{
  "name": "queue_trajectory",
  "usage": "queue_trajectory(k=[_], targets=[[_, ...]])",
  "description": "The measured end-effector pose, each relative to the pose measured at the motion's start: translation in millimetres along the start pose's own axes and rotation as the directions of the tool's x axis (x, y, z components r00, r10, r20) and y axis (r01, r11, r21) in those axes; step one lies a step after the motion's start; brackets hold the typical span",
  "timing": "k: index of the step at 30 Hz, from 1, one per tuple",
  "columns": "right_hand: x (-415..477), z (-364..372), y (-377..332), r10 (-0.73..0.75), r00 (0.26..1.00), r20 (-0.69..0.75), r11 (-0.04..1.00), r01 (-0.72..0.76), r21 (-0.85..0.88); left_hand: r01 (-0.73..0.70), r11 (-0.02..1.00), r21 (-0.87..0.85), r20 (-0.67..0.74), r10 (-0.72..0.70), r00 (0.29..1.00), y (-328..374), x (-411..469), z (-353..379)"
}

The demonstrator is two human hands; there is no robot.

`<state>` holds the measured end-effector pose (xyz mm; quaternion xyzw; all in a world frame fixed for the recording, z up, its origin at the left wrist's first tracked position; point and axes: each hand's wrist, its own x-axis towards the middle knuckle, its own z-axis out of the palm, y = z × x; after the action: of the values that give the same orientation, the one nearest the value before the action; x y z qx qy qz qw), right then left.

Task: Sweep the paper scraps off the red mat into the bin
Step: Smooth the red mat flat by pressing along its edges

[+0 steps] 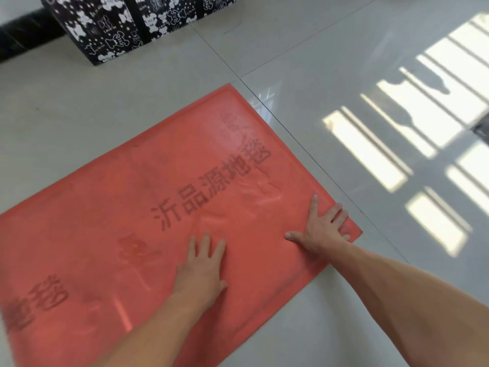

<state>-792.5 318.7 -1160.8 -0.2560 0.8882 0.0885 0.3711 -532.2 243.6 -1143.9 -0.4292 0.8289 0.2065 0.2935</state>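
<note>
Both hands flat on red mat point(132, 207), fingers spread.
Left hand point(201, 268) palm-down mid-mat; right hand point(321, 229) palm-down at mat's right corner, holding nothing. Mat lies on tiled floor point(304, 62); black patterned box point(105, 25) beyond. Print on mat blurred.

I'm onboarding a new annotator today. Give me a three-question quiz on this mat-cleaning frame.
1. True or false: both hands lie flat, palms down, on the red mat.
2. Which hand is nearest the mat's right corner? A) left hand B) right hand
3. What stands on the floor beyond the mat?

Key:
1. True.
2. B.
3. A black box with white cartoon print. No paper scraps or bin are visible.
</note>
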Motion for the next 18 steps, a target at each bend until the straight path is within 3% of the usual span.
queue_trajectory(k=[5, 9, 12, 15, 18], targets=[[5, 4, -2, 0.002, 1.000, 0.006, 1.000, -0.002, 0.007, -0.004, 0.999, -0.052, -0.055, 0.001, 0.998, 25, 55, -37], [5, 5, -1, 0.005, 1.000, 0.009, 1.000, -0.005, 0.022, 0.028, 0.997, -0.072, 0.015, -0.027, 1.000, 50, 80, -60], [4, 5, -2, 0.019, 0.999, 0.029, 0.999, -0.019, 0.027, 0.138, 0.989, -0.044, 0.108, -0.133, 0.985, 55, 92, -61], [5, -6, -7, 0.035, 0.998, 0.045, 0.998, -0.033, -0.045, 0.152, 0.986, -0.061, 0.138, -0.143, 0.980, 57, 103, -55], [18, -34, -32, -0.151, 0.988, -0.023, 0.987, 0.149, -0.061, 0.133, 0.987, -0.093, 0.135, -0.120, 0.984, 56, 103, -53]])
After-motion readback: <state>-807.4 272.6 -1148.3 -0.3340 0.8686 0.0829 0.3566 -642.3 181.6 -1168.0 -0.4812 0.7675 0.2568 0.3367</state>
